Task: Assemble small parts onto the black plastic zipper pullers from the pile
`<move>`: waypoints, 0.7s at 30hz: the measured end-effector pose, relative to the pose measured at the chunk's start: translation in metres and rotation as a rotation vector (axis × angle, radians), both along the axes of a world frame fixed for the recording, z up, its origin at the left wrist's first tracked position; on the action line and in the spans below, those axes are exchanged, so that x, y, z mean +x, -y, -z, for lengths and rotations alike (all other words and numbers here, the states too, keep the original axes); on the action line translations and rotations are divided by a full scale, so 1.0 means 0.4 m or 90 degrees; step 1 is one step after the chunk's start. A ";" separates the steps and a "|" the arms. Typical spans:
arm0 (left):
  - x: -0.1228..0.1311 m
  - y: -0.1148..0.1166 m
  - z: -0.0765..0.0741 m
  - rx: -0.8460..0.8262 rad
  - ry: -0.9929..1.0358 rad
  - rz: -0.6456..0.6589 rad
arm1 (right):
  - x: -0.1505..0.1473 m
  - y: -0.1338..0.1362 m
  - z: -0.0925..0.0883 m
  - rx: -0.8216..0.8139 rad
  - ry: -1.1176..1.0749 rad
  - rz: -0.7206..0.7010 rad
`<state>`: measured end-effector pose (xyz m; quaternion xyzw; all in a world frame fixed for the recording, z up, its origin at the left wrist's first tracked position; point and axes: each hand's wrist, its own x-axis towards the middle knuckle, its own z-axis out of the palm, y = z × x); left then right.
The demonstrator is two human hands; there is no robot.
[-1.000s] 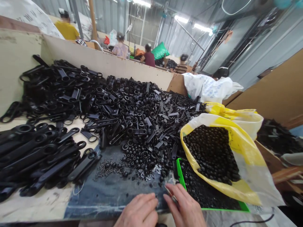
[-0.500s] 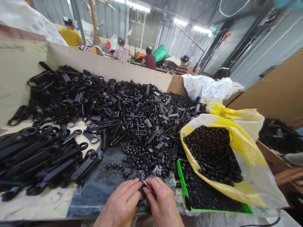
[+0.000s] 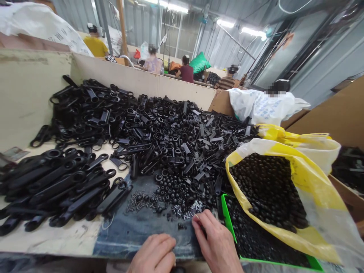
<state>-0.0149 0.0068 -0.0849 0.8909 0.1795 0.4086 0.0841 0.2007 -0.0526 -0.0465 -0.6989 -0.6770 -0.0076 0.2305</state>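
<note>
My left hand (image 3: 155, 254) rests at the near table edge on a dark blue cloth (image 3: 136, 231), fingers curled in; what they hold is hidden. My right hand (image 3: 214, 242) lies beside it, fingertips pinched on a thin metal pin at the edge of a scatter of small silver pins and screws (image 3: 184, 210). Just beyond lie small black round beads (image 3: 173, 187). A big heap of black plastic parts (image 3: 170, 140) covers the table's middle. Long black handle-like pieces (image 3: 59, 182) are stacked at the left.
A yellow plastic bag (image 3: 309, 178) full of black beads lies over a green tray (image 3: 226, 216) at the right. A pale board wall (image 3: 34, 91) closes the left and back. White sacks (image 3: 261, 106) sit behind. Several people sit at tables farther back.
The view has shifted. My hands, close together half a second ago, have parted; the right hand reached forward to the silver pins and the left drew back to the table edge.
</note>
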 end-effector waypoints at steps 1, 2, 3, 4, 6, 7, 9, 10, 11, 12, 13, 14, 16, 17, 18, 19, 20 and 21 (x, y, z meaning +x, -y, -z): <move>0.008 -0.001 0.004 -0.026 0.003 -0.012 | -0.007 0.001 0.004 -0.001 -0.012 -0.005; 0.014 -0.006 0.002 -0.054 -0.001 -0.013 | -0.016 0.001 0.007 -0.002 -0.024 -0.008; 0.019 -0.014 -0.006 -0.083 -0.015 -0.004 | -0.027 -0.002 0.010 0.001 -0.035 -0.013; 0.021 -0.025 -0.019 -0.114 -0.034 0.012 | -0.039 -0.007 0.011 0.006 -0.045 -0.018; 0.018 -0.049 -0.053 -0.160 -0.057 0.043 | -0.063 -0.020 0.008 0.016 -0.078 -0.040; 0.014 -0.061 -0.070 -0.177 -0.072 0.055 | -0.072 -0.027 0.005 0.017 -0.109 -0.055; 0.001 -0.080 -0.096 -0.203 -0.095 0.069 | -0.077 -0.035 -0.005 0.032 -0.187 -0.071; -0.008 -0.086 -0.105 -0.209 -0.090 0.067 | -0.072 -0.034 -0.008 0.036 -0.222 -0.071; -0.016 -0.089 -0.109 -0.213 -0.073 0.062 | -0.063 -0.030 -0.011 0.036 -0.248 -0.066; -0.024 -0.089 -0.110 -0.223 -0.053 0.055 | -0.051 -0.024 -0.011 0.036 -0.261 -0.057; -0.032 -0.086 -0.108 -0.240 -0.028 0.048 | -0.037 -0.015 -0.010 0.033 -0.263 -0.047; -0.038 -0.081 -0.104 -0.268 -0.008 0.039 | -0.024 -0.005 -0.007 0.027 -0.258 -0.041; -0.048 -0.066 -0.094 -0.368 0.010 0.005 | -0.008 0.014 0.003 0.007 -0.241 -0.045; -0.050 -0.057 -0.089 -0.438 0.015 -0.028 | -0.006 0.020 0.008 0.002 -0.232 -0.056; -0.051 -0.047 -0.086 -0.521 0.027 -0.070 | -0.009 0.024 0.013 0.003 -0.224 -0.069; -0.051 -0.037 -0.086 -0.616 0.049 -0.114 | -0.016 0.025 0.016 0.012 -0.217 -0.082; -0.049 -0.028 -0.087 -0.717 0.084 -0.153 | -0.026 0.024 0.019 0.023 -0.208 -0.093; -0.047 -0.021 -0.091 -0.818 0.129 -0.178 | -0.037 0.021 0.020 0.031 -0.199 -0.104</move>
